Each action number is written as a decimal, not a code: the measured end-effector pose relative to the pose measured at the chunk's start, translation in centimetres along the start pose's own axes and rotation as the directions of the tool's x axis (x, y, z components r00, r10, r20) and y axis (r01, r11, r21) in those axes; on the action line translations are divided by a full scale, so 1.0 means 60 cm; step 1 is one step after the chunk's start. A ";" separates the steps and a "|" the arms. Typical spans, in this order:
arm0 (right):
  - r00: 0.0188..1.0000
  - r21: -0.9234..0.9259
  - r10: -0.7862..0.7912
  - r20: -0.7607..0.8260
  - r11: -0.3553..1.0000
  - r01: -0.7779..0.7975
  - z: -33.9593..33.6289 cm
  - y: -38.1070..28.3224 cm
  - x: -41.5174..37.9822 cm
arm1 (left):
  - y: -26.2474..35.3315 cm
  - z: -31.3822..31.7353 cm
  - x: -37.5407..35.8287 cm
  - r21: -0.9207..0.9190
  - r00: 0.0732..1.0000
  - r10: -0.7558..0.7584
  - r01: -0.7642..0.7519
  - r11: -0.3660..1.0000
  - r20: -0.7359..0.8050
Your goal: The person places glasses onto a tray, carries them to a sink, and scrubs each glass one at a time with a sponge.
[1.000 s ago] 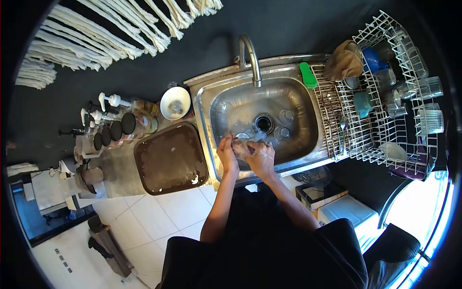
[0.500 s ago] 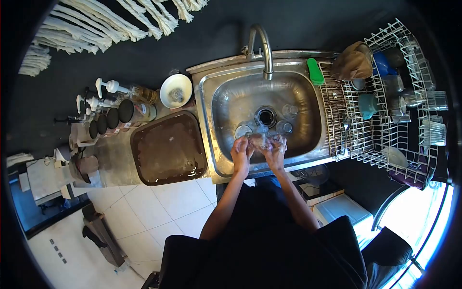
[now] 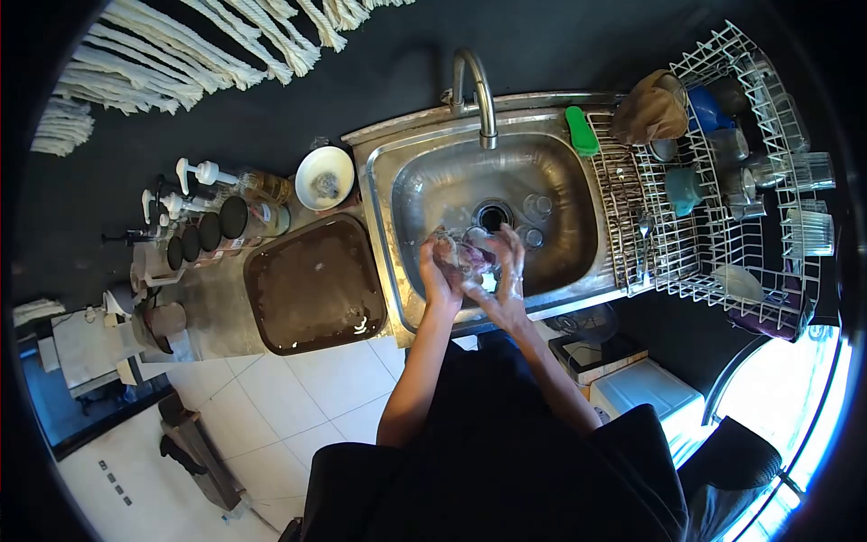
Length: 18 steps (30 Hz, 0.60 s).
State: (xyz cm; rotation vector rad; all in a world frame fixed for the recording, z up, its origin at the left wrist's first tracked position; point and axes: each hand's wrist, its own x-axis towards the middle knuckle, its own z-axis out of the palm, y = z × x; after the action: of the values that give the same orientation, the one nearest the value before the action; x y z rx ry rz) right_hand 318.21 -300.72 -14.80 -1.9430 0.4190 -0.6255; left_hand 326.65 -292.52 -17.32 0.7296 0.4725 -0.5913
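Observation:
My left hand (image 3: 439,278) is closed round a wet, soapy, purplish-white bundle (image 3: 462,255), which looks like a crumpled cloth or mesh scrubber. My right hand (image 3: 508,287) is beside it with fingers and thumb spread and suds on the skin. Both hands are over the near part of the steel sink (image 3: 560,163), just in front of the drain (image 3: 494,217). Two small clear glasses, one upper (image 3: 540,205) and one lower (image 3: 534,238), sit in the basin right of the drain. The hands cover part of the basin floor.
A curved faucet (image 3: 488,99) rises at the back. To the right are a green brush or sponge (image 3: 582,132) and a white wire dish rack (image 3: 713,237) with glasses and bowls. On the left are a brown tray (image 3: 316,289), a white bowl (image 3: 325,163) and pump bottles (image 3: 257,181).
Both hands were gripping the bundle; now the right hand's fingers are spread apart from it. The bundle has shifted left, with the left hand. The view has moved slightly.

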 end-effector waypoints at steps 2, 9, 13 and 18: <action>0.998 0.121 0.064 0.008 0.991 -0.065 0.012 0.009 -0.005 | -0.004 0.004 -0.005 -0.003 0.999 -0.045 0.045 0.999 -0.012; 0.991 0.032 0.085 0.103 0.996 -0.089 0.014 0.082 0.000 | -0.020 -0.041 0.018 0.636 0.988 0.117 -0.151 0.757 0.096; 0.944 -0.235 0.304 0.127 0.934 -0.269 0.023 0.137 0.055 | -0.026 -0.088 0.016 0.820 0.927 0.327 -0.326 0.470 0.182; 0.766 -0.686 0.514 0.387 0.715 -0.133 0.071 0.224 0.141 | -0.011 -0.109 -0.014 0.840 0.904 0.349 -0.378 0.388 0.246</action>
State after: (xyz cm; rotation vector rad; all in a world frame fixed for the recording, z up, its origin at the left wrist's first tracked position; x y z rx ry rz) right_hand 327.31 -307.97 -26.40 -2.4651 0.6460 0.4142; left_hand 324.32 -287.86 -21.43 1.7899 -0.1018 -0.3837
